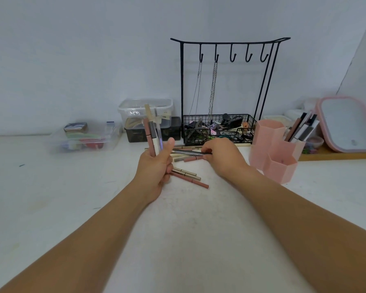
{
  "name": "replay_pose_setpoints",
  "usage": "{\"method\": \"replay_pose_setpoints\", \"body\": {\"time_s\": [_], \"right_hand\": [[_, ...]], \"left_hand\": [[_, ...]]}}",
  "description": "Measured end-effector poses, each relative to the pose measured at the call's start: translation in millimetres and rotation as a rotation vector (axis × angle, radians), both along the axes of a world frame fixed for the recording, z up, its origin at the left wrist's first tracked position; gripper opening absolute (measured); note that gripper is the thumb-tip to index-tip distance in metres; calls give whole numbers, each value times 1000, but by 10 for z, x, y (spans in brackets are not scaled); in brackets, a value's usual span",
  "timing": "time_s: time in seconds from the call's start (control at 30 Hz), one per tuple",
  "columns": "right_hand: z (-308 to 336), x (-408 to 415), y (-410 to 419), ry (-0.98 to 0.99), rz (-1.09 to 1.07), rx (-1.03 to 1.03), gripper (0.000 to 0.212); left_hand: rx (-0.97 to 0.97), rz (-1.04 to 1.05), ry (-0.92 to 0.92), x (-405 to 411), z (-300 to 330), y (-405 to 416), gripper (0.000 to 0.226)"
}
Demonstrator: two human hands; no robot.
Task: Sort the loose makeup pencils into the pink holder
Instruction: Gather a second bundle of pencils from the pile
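My left hand (156, 166) grips an upright bundle of several makeup pencils (152, 132), pink, grey and white. My right hand (220, 155) reaches into a loose pile of pencils (186, 154) on the white table and pinches a dark one at its right end. More pencils (190, 178) lie just below my left hand. The pink holder (273, 149), made of hexagonal cups, stands to the right of my right hand. Its rear right cup holds several pencils (302, 130); the front cup looks empty.
A black wire jewellery stand (224, 92) with hanging chains and a cluttered basket stands behind the pile. Clear plastic boxes (84, 138) and a stacked tub (146, 111) sit at the back left. A pink-framed mirror (347, 123) leans at the far right.
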State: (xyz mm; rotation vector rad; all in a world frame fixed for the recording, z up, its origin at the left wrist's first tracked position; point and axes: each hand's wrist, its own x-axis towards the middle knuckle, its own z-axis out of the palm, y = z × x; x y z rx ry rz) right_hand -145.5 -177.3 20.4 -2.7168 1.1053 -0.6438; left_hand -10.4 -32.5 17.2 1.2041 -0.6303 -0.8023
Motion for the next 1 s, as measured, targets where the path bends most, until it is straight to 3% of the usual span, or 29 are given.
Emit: {"method": "replay_pose_setpoints", "body": {"time_s": [0.17,0.33,0.47,0.57,0.63,0.7,0.83,1.0], "right_hand": [[-39,-2,-46,67,-12,-122,18],[52,-43,-66,-175,-44,2,15],[267,23,113,-418,109,398,3],[426,48,324,-472,267,750,10],[456,73,398,-470,341,859,10],[431,118,441,-440,382,863,8],[338,192,527,-382,413,808,18],[374,159,504,-342,347,738,16]], "left_hand": [[18,18,44,27,7,-1,44],[1,28,38,-8,20,11,40],[-13,54,18,3,9,-8,35],[-51,55,-22,-4,-8,0,33],[-83,41,-43,4,-7,7,38],[-102,28,-60,6,5,20,45],[-95,0,-48,-37,17,36,20],[9,69,-60,21,-7,-10,22]]}}
